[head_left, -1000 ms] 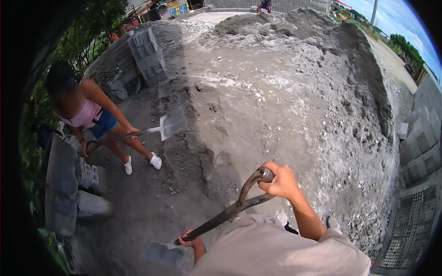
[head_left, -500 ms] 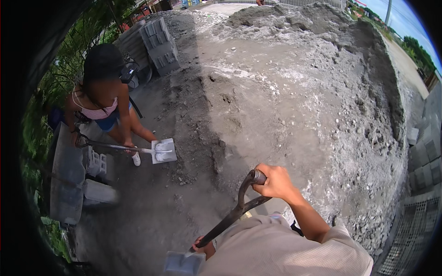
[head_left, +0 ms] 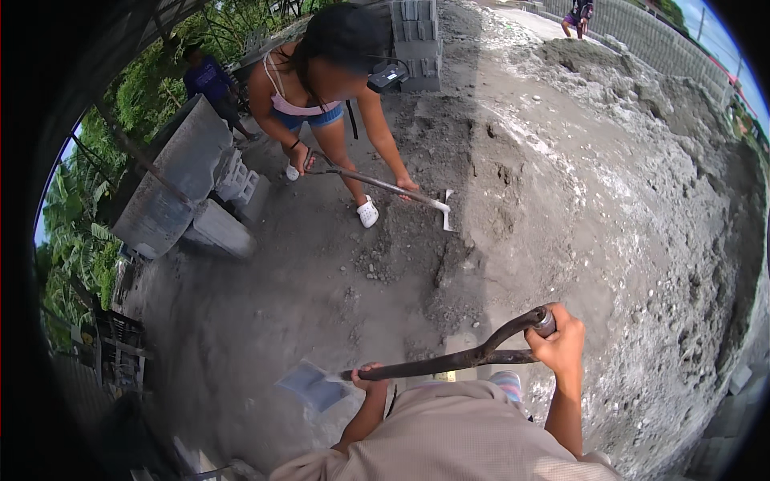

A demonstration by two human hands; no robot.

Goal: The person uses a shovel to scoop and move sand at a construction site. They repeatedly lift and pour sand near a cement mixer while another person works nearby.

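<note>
My right hand (head_left: 561,341) gripped the shovel (head_left: 433,365) handle's end, my left hand (head_left: 370,383) clutched its shaft, the blade low on the near left. The dirt load could have spilled if I tipped it, or struck the nearby person (head_left: 329,72) digging.

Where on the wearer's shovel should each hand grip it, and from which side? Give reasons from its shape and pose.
The shovel lies nearly level across the body, blade to the left. The right hand suits the looped end handle, closing over it from above; the left hand suits the shaft near the blade, probably best from below, to carry the load.
</note>
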